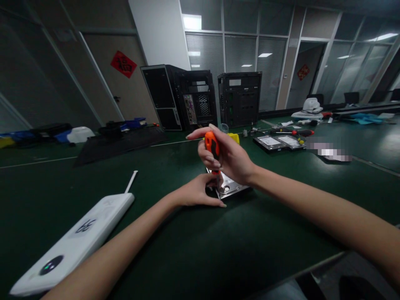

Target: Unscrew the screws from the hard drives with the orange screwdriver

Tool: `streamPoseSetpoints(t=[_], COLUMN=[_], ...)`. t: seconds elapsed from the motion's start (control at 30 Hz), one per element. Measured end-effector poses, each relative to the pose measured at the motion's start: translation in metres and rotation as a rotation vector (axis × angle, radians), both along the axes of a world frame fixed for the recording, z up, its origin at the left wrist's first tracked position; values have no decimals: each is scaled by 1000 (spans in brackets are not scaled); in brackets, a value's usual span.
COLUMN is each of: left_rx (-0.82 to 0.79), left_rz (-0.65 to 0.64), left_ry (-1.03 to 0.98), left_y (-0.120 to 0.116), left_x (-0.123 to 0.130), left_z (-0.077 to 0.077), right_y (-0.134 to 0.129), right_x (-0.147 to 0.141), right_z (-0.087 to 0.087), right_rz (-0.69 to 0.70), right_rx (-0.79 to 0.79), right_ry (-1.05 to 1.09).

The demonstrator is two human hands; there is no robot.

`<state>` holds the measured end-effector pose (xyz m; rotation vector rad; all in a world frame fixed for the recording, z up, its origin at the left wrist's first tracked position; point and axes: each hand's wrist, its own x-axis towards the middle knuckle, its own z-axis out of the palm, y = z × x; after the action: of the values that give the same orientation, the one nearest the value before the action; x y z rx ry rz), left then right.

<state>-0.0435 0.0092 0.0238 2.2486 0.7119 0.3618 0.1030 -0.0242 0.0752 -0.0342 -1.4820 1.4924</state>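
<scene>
An orange and black screwdriver (212,145) stands upright in my right hand (229,156), whose fingers wrap round its handle while the index finger stretches out over the top. Its shaft points down at the near left corner of a silver hard drive (233,186) lying on the green table. My left hand (198,190) grips the drive's left edge, the thumb along the near side. Part of the drive is hidden behind both hands.
Black computer cases (193,98) stand at the back. More hard drives (270,142) and a red-black screwdriver (303,133) lie right. A long white device (78,237) is at the left front, a black mat (115,141) behind it. The green table (175,250) extends around.
</scene>
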Motion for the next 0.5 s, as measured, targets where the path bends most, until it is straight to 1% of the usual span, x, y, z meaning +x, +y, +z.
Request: streamPoseSetpoints(t=[0.27,0.5], left_rx=[68,83], left_rz=[4,24], left_ry=[25,70], left_y=[1,2], left_x=[-1,-2], left_z=[-2,-1], right_y=[8,5], right_x=[1,0], right_z=[-4,-2], right_rz=[-38,-23], right_rx=[-93,-100], right_ry=[27,33])
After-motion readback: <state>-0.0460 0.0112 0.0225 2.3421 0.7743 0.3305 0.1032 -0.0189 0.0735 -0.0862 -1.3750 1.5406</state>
